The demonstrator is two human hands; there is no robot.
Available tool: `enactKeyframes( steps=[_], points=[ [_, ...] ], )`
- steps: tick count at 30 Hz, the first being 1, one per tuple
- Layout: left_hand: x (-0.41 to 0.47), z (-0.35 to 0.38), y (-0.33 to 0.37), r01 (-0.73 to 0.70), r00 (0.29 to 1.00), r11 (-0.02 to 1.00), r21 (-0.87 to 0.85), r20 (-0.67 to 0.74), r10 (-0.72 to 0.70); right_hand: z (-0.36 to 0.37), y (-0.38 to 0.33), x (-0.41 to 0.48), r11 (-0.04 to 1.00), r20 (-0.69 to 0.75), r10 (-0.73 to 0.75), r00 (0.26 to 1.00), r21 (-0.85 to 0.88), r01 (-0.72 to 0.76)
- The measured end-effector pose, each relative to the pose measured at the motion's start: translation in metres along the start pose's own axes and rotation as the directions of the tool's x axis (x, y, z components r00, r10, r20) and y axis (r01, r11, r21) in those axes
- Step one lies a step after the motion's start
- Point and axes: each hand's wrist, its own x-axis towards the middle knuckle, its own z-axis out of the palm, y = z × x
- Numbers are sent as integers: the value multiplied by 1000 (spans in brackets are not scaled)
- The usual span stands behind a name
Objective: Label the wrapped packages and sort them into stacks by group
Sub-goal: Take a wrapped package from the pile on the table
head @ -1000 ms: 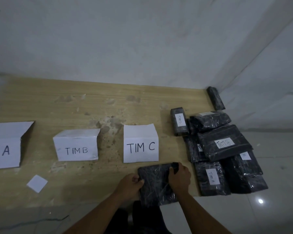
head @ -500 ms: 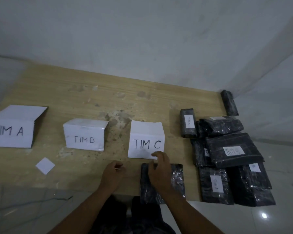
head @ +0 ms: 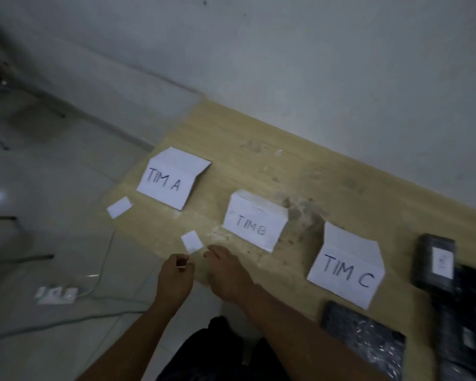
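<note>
A black wrapped package [head: 363, 334] with no label showing lies at the table's front edge, below the folded paper sign TIM C [head: 346, 268]. Signs TIM B [head: 254, 221] and TIM A [head: 171, 180] stand further left. A small blank white label [head: 192, 241] lies near the front edge. My right hand [head: 226, 273] reaches toward it with its fingers extended, the fingertips just short of the label. My left hand [head: 176, 279] is curled beside it and pinches a small pale thing I cannot identify. A labelled package [head: 434, 262] and a blurred pile of packages [head: 467, 325] are at the right.
A second blank label [head: 119, 207] lies at the left corner of the wooden table [head: 259, 166]. A white power strip [head: 57, 294] and cables lie on the tiled floor to the left. Chair legs [head: 0, 138] stand at far left. A white wall backs the table.
My right hand has come off the black package and moved left to the blank label. My left hand moved left too. The view has swung left and tilted.
</note>
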Motion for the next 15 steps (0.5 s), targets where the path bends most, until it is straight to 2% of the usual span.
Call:
enactKeyframes(
  steps=[5,8,10,15],
  points=[
    [9,-28,-17,19,998,999,-28,-54,-21,23,-24,38,955,212,-16,977,-288,78],
    [10,-32,-23,24,999,999,-26,-35,-25,33,-21,37,899,211,-17,977,-424,107],
    [11,-32,-27,21,999,999,-28,-25,-22,39,-18,33,864,142,-15,990,-496,84],
    [13,-27,-28,16,1000,1000,-23,1,-16,51,-15,13,838,-79,-181,980,-534,112]
  ],
)
